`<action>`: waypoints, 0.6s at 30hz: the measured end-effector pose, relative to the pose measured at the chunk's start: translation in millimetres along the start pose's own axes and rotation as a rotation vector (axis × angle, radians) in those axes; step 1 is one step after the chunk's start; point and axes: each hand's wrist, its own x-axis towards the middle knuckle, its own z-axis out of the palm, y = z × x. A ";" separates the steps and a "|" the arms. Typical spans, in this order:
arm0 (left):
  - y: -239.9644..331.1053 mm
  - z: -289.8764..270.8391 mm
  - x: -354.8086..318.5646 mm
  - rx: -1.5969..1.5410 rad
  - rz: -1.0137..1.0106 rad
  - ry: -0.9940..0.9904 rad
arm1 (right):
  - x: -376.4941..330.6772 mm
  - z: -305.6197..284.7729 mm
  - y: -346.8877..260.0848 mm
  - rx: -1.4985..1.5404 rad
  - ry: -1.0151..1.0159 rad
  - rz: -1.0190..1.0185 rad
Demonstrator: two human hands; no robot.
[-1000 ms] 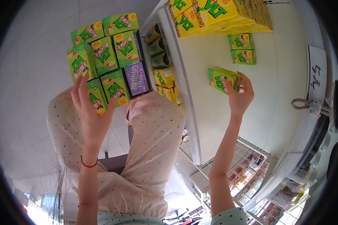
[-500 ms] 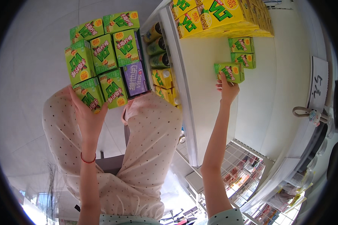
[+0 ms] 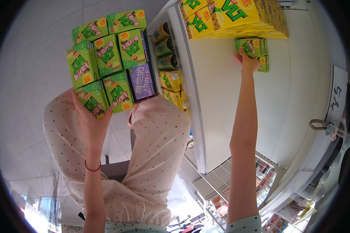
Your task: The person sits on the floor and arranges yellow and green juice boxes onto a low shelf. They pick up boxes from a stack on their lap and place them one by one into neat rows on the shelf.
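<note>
Several green drink cartons (image 3: pixel 108 53) are stacked in a box above my knees, with a purple carton (image 3: pixel 143 79) showing beside them. My left hand (image 3: pixel 93 126) grips the nearest green carton (image 3: pixel 90 100), thumb and fingers on its two sides. Over on the white shelf, my right hand (image 3: pixel 248 63) is closed on a green carton (image 3: pixel 248 46), its fingers over the carton's near side. Another green carton (image 3: pixel 264 64) stands close against it on the right, partly hidden by the hand.
Yellow drink cartons (image 3: pixel 241 19) form a tall block at the shelf's far end. Dark cans (image 3: pixel 166 48) and yellow packs (image 3: pixel 170 80) line a lower shelf beside my right knee. A wire rack (image 3: pixel 266 174) and a handwritten price card (image 3: pixel 336 93) are to the right.
My right hand has moved away from me, bringing its green carton up against the other cartons on the shelf. My left hand stays on the same carton. The view has shifted slightly.
</note>
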 end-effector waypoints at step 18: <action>18.5 -33.4 -35.9 -0.178 0.157 -0.011 | -163.2 -57.0 -47.3 -0.004 -0.227 -0.247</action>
